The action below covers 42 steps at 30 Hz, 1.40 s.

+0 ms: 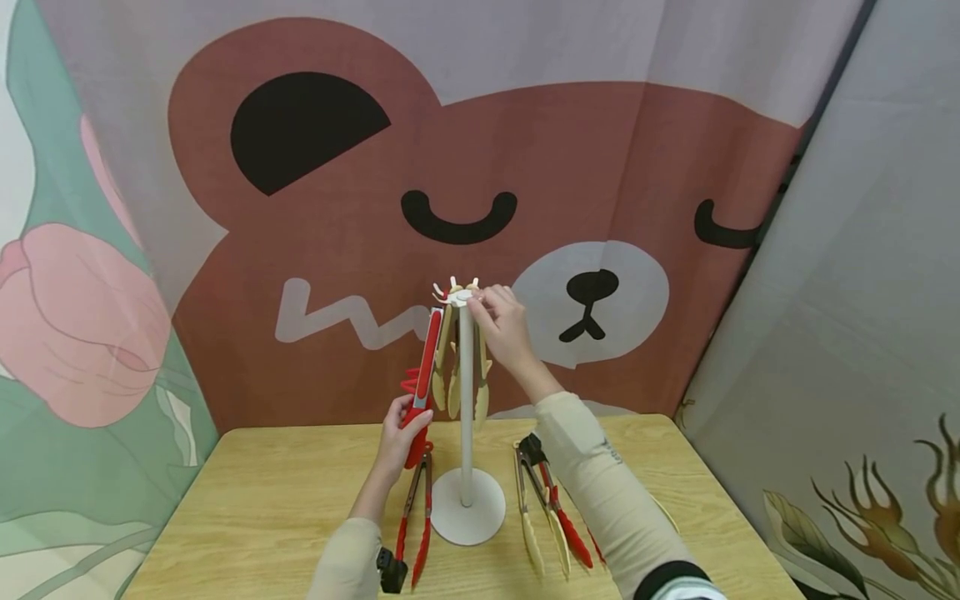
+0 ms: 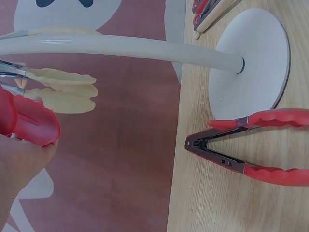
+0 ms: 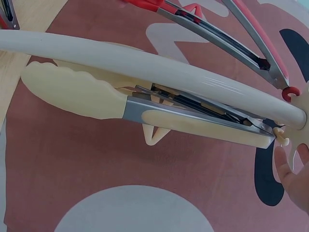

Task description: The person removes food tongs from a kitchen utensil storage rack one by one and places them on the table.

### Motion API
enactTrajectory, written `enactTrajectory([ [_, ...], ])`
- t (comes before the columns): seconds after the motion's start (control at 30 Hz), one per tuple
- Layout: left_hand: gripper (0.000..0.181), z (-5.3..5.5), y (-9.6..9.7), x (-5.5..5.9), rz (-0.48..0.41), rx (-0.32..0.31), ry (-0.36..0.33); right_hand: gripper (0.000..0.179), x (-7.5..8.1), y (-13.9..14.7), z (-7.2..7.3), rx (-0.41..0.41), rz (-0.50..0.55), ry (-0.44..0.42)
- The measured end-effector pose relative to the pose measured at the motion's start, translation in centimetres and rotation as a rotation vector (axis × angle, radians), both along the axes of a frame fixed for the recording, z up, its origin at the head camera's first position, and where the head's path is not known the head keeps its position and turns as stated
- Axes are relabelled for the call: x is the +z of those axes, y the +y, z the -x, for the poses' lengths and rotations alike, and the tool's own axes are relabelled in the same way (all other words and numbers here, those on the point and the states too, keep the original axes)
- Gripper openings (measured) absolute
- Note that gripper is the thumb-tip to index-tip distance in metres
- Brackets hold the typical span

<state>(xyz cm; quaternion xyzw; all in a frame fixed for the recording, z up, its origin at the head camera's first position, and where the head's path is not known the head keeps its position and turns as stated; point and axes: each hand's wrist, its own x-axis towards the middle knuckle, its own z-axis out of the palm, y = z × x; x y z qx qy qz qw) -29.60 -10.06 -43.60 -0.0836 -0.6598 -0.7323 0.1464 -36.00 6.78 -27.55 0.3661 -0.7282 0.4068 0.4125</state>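
A white rack with a round base [image 1: 468, 508] stands on the table, its hooks [image 1: 457, 293] at the top of the pole [image 1: 467, 392]. My left hand [image 1: 393, 437] grips a pair of red tongs [image 1: 427, 358] by the red tips, upright beside the pole. The tongs' red end ring [image 3: 290, 93] is right at the rack's top in the right wrist view. Several cream tongs [image 3: 77, 92] hang from the rack, tips down. My right hand [image 1: 504, 329] holds the rack's top edge between thumb and fingers, above the hanging cream tongs.
Spread red tongs [image 2: 275, 174] lie on the wooden table [image 1: 247, 500] left of the base. Right of it lie more tongs [image 1: 558, 517], cream and red, partly hidden by the right sleeve [image 1: 607, 475]. A bear-patterned curtain [image 1: 570, 167] hangs behind.
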Motion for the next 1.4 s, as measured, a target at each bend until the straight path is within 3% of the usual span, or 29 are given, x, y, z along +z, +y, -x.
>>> enactTrajectory([
  [0.73,0.038,0.0,-0.5,0.3,-0.017,0.017,-0.003,0.017,-0.1,-0.3,-0.4,-0.010,0.005,-0.008],
  [1.4,0.034,0.2,-1.0,1.7,-0.049,0.059,0.076,0.018,-0.3,-0.1,-0.1,0.000,0.023,0.013],
])
